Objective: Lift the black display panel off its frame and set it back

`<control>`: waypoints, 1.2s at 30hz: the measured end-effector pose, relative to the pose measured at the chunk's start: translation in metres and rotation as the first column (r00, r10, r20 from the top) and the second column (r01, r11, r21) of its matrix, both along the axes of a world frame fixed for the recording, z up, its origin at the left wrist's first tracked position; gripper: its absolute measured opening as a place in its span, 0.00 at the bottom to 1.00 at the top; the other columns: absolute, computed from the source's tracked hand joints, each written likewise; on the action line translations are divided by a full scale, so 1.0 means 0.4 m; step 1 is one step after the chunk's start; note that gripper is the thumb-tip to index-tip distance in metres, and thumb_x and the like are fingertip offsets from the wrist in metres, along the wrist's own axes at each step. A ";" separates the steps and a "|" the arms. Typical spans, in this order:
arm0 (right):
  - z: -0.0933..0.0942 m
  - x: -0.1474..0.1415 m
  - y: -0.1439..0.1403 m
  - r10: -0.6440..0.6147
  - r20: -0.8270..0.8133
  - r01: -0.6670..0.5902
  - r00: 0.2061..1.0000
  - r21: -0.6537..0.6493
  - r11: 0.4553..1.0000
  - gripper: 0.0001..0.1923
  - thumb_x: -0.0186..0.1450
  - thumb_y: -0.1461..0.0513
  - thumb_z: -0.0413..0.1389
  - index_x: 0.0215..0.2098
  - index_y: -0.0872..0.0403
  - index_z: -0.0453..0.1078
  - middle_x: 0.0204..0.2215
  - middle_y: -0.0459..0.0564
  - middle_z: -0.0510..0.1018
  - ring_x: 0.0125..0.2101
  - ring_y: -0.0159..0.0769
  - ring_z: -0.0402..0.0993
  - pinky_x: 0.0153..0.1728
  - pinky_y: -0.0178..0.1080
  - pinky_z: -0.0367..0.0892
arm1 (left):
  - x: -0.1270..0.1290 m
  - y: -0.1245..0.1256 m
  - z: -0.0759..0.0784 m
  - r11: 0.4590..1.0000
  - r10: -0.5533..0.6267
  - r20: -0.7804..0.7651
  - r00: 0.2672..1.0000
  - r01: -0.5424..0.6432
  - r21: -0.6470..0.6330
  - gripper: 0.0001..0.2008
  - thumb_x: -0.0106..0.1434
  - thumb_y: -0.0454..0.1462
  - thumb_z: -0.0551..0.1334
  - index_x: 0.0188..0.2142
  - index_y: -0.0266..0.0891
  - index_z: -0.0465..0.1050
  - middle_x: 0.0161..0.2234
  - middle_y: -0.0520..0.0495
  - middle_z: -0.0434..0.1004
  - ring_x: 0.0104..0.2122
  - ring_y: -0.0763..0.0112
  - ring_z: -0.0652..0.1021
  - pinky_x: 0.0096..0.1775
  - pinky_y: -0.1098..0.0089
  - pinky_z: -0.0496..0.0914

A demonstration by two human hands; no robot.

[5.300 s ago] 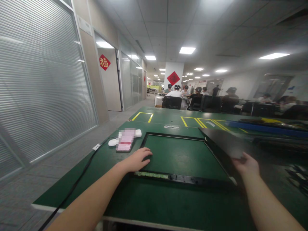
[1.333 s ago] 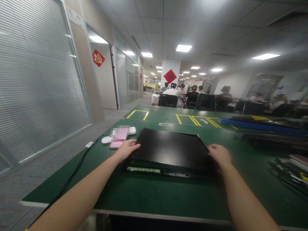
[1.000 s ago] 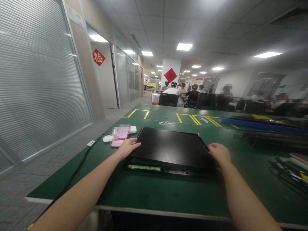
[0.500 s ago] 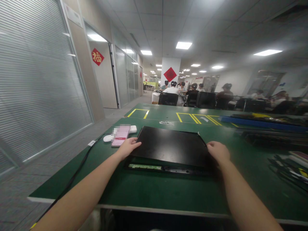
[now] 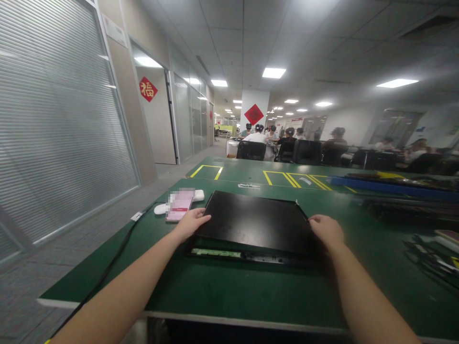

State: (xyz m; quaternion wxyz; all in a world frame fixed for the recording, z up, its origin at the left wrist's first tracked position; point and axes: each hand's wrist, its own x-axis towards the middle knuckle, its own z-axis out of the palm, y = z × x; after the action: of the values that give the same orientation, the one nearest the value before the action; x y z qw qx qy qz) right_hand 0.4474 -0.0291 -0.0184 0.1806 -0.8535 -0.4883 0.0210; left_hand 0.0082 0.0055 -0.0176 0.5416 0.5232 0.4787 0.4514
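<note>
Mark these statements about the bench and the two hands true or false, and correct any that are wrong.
1. Both hands rest at the near corners of the black panel. True: the left hand is at its left corner, the right hand at its right.
2. The pink phone lies to the right of the panel. False: the pink phone lies left of it, beside the left hand.
3. A green circuit strip shows along the near edge, below the panel. True.
4. The panel stands upright on its edge. False: it lies nearly flat on the green table.
5. A black cable runs off the table's left side. True.
</note>
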 end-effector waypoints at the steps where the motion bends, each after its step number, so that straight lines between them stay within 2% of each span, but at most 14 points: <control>1: -0.002 0.003 0.001 0.001 -0.003 -0.001 1.000 0.006 1.000 0.18 0.60 0.55 0.48 0.40 0.46 0.79 0.39 0.53 0.81 0.40 0.46 0.77 0.34 0.39 0.67 | 0.001 -0.001 0.002 1.000 -0.001 -0.003 1.000 0.001 -0.002 0.16 0.52 0.35 0.72 0.41 0.35 0.76 0.33 0.43 0.85 0.34 0.59 0.84 0.40 0.65 0.77; 11: -0.003 0.014 0.004 0.019 -0.039 -0.019 0.999 -0.001 1.000 0.19 0.60 0.55 0.47 0.40 0.46 0.79 0.38 0.53 0.81 0.39 0.45 0.77 0.33 0.39 0.66 | 0.003 -0.011 0.014 1.000 0.019 -0.017 1.000 -0.019 -0.001 0.19 0.50 0.35 0.73 0.42 0.34 0.76 0.37 0.41 0.84 0.36 0.58 0.83 0.39 0.65 0.77; 19: -0.014 0.023 0.009 0.011 -0.078 -0.007 0.997 0.050 0.999 0.18 0.59 0.55 0.50 0.40 0.47 0.79 0.35 0.52 0.81 0.36 0.42 0.77 0.33 0.37 0.67 | 0.007 -0.012 0.019 0.998 0.058 -0.042 0.997 -0.058 -0.004 0.15 0.51 0.32 0.72 0.40 0.36 0.76 0.35 0.42 0.85 0.38 0.57 0.83 0.42 0.63 0.77; 32: -0.008 0.027 0.003 0.006 -0.181 0.002 0.983 0.046 0.999 0.18 0.59 0.55 0.49 0.39 0.48 0.79 0.32 0.48 0.82 0.36 0.41 0.77 0.29 0.36 0.64 | -0.006 -0.002 0.005 1.000 -0.009 -0.069 0.998 0.009 0.002 0.22 0.48 0.39 0.74 0.42 0.35 0.75 0.35 0.41 0.85 0.35 0.55 0.83 0.37 0.64 0.77; 36: -0.010 0.029 0.003 0.002 -0.196 0.008 0.981 0.049 0.999 0.18 0.58 0.55 0.50 0.40 0.47 0.79 0.30 0.48 0.82 0.35 0.41 0.77 0.29 0.36 0.64 | -0.004 -0.005 0.011 1.000 0.003 -0.096 0.995 -0.002 0.007 0.20 0.48 0.39 0.73 0.41 0.36 0.76 0.33 0.43 0.85 0.35 0.56 0.83 0.38 0.65 0.76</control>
State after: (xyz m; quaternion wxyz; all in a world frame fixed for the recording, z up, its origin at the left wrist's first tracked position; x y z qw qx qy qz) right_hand 0.4592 -0.0277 -0.0225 0.2491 -0.8432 -0.4673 0.0926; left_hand 0.0066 0.0033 -0.0132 0.5155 0.5458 0.5032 0.4280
